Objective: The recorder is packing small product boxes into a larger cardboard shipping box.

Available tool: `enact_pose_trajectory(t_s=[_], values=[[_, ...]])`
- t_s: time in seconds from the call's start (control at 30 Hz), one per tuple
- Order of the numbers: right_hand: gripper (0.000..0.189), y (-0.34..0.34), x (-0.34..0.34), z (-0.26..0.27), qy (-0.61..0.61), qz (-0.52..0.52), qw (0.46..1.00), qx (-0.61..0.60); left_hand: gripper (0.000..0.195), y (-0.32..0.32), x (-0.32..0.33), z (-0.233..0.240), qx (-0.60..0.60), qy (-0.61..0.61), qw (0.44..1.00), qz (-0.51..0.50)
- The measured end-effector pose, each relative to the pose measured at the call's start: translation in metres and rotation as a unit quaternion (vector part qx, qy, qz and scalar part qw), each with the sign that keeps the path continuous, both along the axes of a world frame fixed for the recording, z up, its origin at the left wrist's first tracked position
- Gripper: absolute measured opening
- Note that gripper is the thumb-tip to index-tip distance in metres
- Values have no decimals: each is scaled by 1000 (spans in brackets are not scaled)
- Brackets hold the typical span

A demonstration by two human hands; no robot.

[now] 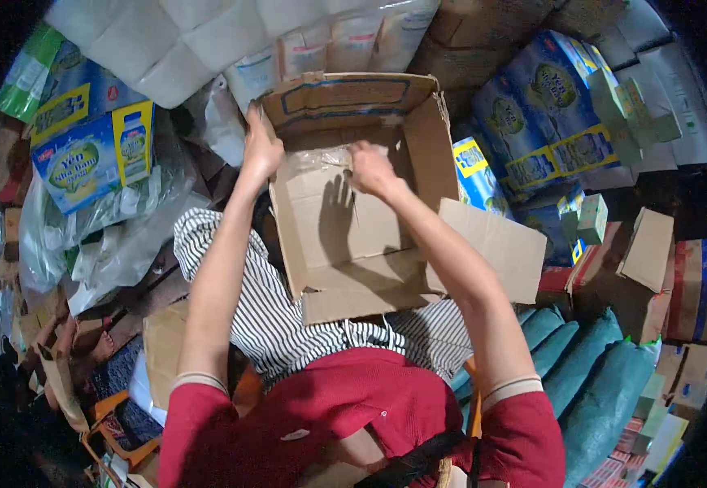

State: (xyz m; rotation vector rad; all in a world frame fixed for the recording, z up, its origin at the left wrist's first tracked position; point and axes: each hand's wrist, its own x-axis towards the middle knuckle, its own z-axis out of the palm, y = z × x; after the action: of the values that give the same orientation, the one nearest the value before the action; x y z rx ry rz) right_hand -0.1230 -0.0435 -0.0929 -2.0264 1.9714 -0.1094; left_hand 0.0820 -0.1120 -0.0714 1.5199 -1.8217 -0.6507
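An open cardboard box (365, 226) rests on the lap, its inside facing up, with one flap out to the right. My left hand (262, 146) grips the box's upper left edge, the thumb on the wall. Inside the box, my right hand (373, 169) is curled at clear packing tape (323, 160) on the bottom panel near the far wall. The fingertips of my right hand are blurred, so whether they pinch the tape cannot be told. A hand's shadow falls on the panel below.
Blue drink cartons (76, 165) lie on plastic bags at the left. More blue cartons (542, 110) are stacked at the upper right. Wrapped white packs (207, 43) stand beyond the box. Long green sacks (603, 390) lie at the lower right. Another person's feet show at the left.
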Motion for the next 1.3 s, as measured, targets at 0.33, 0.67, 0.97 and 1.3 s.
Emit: enact_pose_trajectory(t_s=[0.33,0.67,0.97,1.3], values=[[56,-47,23,-124,98,-12,993,-66,76,3,-6,4,28,55,997,-39],[34,-32,17,-113,28,-1,987,-155,73,-1,3,27,90,93,986,-105],[11,-6,10,104,-385,-3,923,8,80,10,22,27,59,180,974,-122],[28,21,122,224,-415,190,864,-213,53,60,64,103,183,557,810,-33]])
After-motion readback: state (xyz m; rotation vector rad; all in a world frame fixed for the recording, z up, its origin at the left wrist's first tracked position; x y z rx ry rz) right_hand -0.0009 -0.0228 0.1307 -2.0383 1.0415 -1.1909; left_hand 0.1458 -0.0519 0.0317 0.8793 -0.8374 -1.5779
